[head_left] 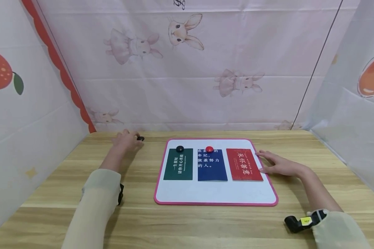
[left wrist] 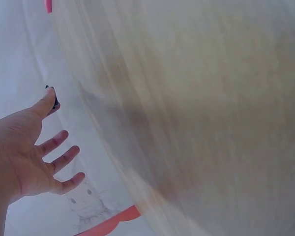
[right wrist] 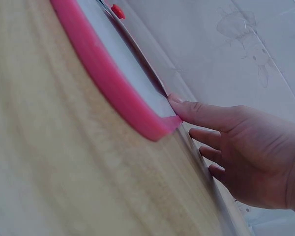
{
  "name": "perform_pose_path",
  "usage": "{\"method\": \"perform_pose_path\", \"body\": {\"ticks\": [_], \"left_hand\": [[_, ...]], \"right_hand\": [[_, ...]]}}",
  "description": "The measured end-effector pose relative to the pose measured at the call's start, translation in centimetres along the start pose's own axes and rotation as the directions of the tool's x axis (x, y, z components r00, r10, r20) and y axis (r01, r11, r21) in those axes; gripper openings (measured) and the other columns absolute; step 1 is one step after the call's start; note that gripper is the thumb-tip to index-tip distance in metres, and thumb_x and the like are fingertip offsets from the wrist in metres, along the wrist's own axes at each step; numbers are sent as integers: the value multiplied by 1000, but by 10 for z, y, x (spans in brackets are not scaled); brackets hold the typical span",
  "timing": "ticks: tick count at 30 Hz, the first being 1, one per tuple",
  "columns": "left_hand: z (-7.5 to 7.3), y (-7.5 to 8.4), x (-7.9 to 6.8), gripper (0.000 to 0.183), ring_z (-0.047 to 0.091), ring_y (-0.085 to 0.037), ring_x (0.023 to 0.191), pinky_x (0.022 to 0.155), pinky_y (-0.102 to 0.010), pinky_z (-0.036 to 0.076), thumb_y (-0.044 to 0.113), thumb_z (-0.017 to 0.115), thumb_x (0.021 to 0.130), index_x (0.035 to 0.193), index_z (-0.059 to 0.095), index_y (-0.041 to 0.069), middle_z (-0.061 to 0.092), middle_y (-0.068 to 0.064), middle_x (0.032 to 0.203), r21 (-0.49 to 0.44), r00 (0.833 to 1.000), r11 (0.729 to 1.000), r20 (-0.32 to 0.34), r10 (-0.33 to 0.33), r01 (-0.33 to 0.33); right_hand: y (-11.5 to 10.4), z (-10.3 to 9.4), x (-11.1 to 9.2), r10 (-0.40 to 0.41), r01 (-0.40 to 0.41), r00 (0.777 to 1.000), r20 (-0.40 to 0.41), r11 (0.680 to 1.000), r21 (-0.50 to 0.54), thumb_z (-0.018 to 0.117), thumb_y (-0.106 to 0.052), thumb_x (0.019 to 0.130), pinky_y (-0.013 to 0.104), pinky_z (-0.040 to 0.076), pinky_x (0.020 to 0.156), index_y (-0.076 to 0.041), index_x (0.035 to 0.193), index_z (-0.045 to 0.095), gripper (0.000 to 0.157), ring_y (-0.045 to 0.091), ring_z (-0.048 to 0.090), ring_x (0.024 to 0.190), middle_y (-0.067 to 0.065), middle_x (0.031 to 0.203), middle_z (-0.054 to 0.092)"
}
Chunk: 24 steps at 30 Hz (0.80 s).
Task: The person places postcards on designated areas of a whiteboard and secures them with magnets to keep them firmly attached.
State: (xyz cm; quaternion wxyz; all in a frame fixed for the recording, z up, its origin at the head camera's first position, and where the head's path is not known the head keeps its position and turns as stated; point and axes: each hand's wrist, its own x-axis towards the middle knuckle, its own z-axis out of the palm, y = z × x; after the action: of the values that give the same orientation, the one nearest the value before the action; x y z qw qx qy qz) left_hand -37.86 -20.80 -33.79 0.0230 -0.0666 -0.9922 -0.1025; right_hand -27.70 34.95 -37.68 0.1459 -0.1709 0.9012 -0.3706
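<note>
Between its thumb and index fingertip, my left hand (head_left: 124,141) pinches a round black magnet (head_left: 140,138) at the far left of the table. The left wrist view shows the magnet (left wrist: 55,101) dark at the thumb tip, the other fingers spread. My right hand (head_left: 278,164) lies at the right edge of a pink-rimmed whiteboard (head_left: 212,193), its thumb at the edge of a red card (head_left: 244,165) and fingers loosely extended. Beside the red card lie a blue card (head_left: 212,169) with a red magnet (head_left: 209,149) and a green card (head_left: 182,166) with a black magnet (head_left: 179,148).
The whiteboard lies flat on a wood-grain table (head_left: 187,224). Behind the table hangs a pale curtain (head_left: 187,103) with rabbit prints, and fruit-printed sheets stand along both sides. Each wrist wears a black strap device (head_left: 302,221).
</note>
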Motion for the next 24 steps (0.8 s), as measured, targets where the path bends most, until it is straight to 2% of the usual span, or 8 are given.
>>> {"method": "perform_pose_path", "body": {"ticks": [4, 11, 19, 24], "left_hand": [[-2, 4, -2, 43, 32, -48, 108, 86, -67, 24, 33, 51, 94, 130, 44, 12, 35, -28, 123, -6, 1000, 1000, 3, 14, -14], [-6, 12, 0, 38, 31, -48, 111, 86, -67, 26, 31, 49, 95, 128, 47, 12, 34, -28, 124, -11, 1000, 1000, 14, -4, 4], [-4, 18, 5, 39, 33, -47, 109, 85, -63, 30, 34, 50, 95, 128, 49, 14, 35, -28, 124, 9, 1000, 1000, 12, -5, 5], [-4, 21, 5, 40, 33, -48, 110, 85, -64, 30, 35, 50, 95, 129, 48, 15, 34, -28, 125, 7, 1000, 1000, 16, 1, -1]], "right_hand": [[-1, 0, 0, 0, 0, 1000, 2, 1000, 3, 65, -30, 84, 68, 10, 95, -5, 145, 22, 78, 48, -2, 130, 27, 147, 5], [-1, 0, 0, -9, 9, 1000, 4, 1000, 7, 65, -29, 84, 68, 13, 95, -4, 145, 22, 79, 49, -1, 129, 28, 146, 6], [-3, 0, -1, -7, 7, 1000, 6, 1000, 7, 65, -29, 83, 69, 12, 95, -4, 145, 22, 79, 49, -3, 130, 28, 146, 6], [-4, 0, -1, -13, 12, 1000, 6, 1000, 7, 65, -29, 83, 68, 15, 95, -3, 145, 22, 79, 49, -1, 129, 28, 146, 6]]}}
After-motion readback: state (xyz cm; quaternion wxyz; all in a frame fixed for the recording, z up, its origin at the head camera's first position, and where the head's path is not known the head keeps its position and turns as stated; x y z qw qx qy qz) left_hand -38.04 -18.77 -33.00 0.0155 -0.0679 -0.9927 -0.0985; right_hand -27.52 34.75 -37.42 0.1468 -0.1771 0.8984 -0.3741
